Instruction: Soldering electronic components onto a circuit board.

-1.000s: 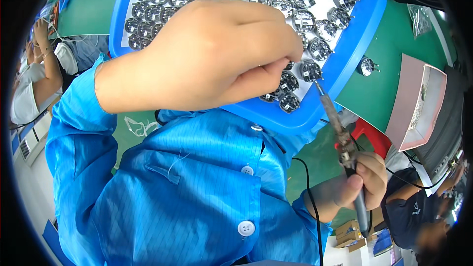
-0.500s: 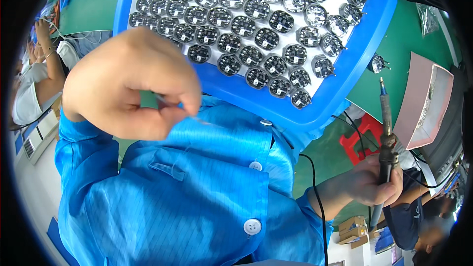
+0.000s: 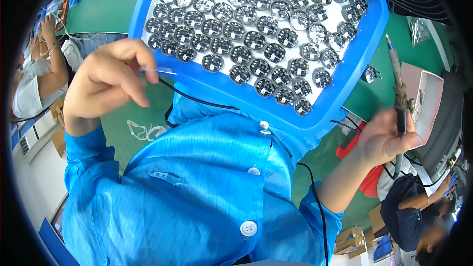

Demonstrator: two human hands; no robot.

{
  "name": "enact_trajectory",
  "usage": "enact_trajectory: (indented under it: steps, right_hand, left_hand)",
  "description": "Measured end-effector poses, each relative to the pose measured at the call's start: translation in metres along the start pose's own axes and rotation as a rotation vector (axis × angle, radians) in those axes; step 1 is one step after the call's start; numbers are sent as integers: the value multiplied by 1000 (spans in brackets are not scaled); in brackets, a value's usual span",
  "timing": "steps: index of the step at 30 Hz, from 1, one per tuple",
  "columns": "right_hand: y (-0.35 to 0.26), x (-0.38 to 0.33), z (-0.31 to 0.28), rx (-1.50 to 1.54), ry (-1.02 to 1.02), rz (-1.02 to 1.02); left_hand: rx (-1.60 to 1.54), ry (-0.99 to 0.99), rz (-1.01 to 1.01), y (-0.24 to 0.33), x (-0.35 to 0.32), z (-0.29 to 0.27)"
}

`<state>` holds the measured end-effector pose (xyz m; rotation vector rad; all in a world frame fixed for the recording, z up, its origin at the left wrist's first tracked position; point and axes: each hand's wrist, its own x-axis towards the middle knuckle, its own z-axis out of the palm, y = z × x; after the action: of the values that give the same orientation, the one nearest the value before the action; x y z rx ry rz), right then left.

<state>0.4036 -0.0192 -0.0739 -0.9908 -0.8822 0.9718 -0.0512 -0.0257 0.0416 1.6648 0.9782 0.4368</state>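
My right hand [image 3: 382, 140] grips a soldering iron [image 3: 397, 76] by its dark handle, its bare tip pointing up and away, to the right of the blue tray [image 3: 143, 12]. At the tray's near left corner is my left hand [image 3: 106, 81], blurred by motion. A thin silvery wire-like piece [image 3: 165, 72] sticks out from between its fingers; the blur hides its exact kind. Rows of small round electronic modules [image 3: 240, 54] with shiny housings fill the white liner of the tray. One more round module [image 3: 369, 74] lies on the green surface outside the tray's right edge.
Beyond the iron stands a pink open box [image 3: 424, 88], with a clear plastic bag [image 3: 418, 29] farther back. A black cable [image 3: 315, 197] runs past my right sleeve. A red stool [image 3: 372, 180] is below the table. Other people work at left and right.
My left hand has drawn back to the left and its fingers have spread somewhat. My right hand has lifted the soldering iron farther up, beside the pink box. The view has shifted slightly.
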Motion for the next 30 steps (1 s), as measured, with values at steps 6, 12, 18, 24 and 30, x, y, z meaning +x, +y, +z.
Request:
enact_trajectory:
  steps: [6,12,18,24,30]
  right_hand:
    - [5,2,1,120,-88,48]
    - [-2,-1,2,152,-125,13]
    - [-7,-8,2,148,-91,18]
    - [-5,-11,-1,208,-70,37]
    - [-7,-15,-1,135,-36,40]
  left_hand:
    - [138,42,-223,-11,-9,-12]
    - [75,149,-665,-20,-46,-39]
    - [30,206,-910,-26,-47,-41]
    - [-10,481,-430,-45,-48,-44]
    - [-56,494,-315,-40,-33,-37]
